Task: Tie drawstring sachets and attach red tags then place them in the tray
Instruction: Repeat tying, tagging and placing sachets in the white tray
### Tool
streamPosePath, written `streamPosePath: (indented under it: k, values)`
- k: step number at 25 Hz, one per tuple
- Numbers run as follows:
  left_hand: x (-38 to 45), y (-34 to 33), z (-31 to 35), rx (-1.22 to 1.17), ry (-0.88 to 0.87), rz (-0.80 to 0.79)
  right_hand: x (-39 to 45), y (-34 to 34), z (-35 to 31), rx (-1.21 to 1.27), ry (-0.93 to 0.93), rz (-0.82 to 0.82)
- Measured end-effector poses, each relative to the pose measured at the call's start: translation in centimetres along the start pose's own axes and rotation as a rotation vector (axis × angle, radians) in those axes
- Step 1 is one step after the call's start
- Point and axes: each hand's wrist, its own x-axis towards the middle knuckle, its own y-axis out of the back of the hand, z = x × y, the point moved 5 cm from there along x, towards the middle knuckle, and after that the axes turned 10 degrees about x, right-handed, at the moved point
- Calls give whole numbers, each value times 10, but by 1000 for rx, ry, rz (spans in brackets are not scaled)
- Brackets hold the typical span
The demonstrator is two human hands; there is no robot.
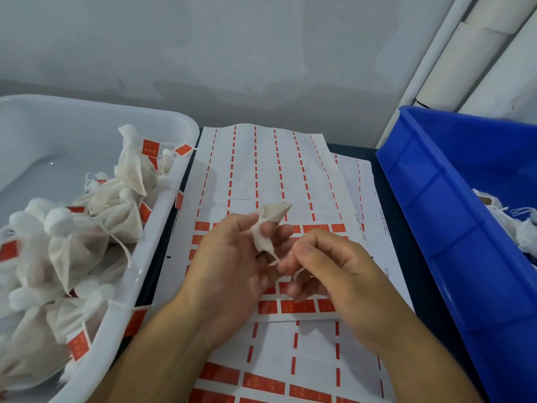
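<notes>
At centre frame, the left hand [232, 257] grips a small sachet [268, 228] while the right hand [325, 263] pinches its drawstring [296, 274] above sticker sheets [270, 170]; the white tray [162, 228] of tagged sachets sits at nine o'clock.

A pale grey wall [203, 48], blotched with fainter patches, rises behind a dark desk [406, 242]. At the right, white pipes [453, 68] run slantwise up the wall beside a white corner trim [418, 77]. The light is soft and even.
</notes>
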Motion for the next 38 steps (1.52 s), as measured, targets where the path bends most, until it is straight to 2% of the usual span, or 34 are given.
streamPosePath:
  k: [3, 6, 8, 10, 13, 16, 19, 22, 27, 33, 38]
  values:
    - [-4, 2, 6, 152, -58, 78, 2, 8, 8, 255, -134, 94]
    - [4, 2, 7, 358, -40, 208, 2, 20, 9, 404, -164, 193]
    - [10, -1, 7, 480, 24, 269, 0, 26, 5, 355, -144, 187]
    - [8, -2, 8, 780, 95, 266, -3, 28, 0, 230, -105, 157]
    - [-9, -8, 1, 1280, -140, 60, -6, 26, -10, 45, -8, 107]
    - [-13, -21, -2, 1450, -348, 15, -8, 21, -17, -124, 122, 56]
    - [-11, -26, -6, 1361, -356, -90, -8, 24, -13, -246, 191, 95]
    - [-17, -26, -3, 1190, -350, -106, -4, 27, -9, -355, 223, 116]
    - [-17, -18, -2, 1075, -153, -22, 0, 24, -1, -340, 212, -1]
    - [-10, -1, -5, 1156, -71, 116, -3, 24, -4, -280, 221, 14]
    - [4, 2, -11, 1134, 9, 170, -6, 26, -8, -405, 240, 16]
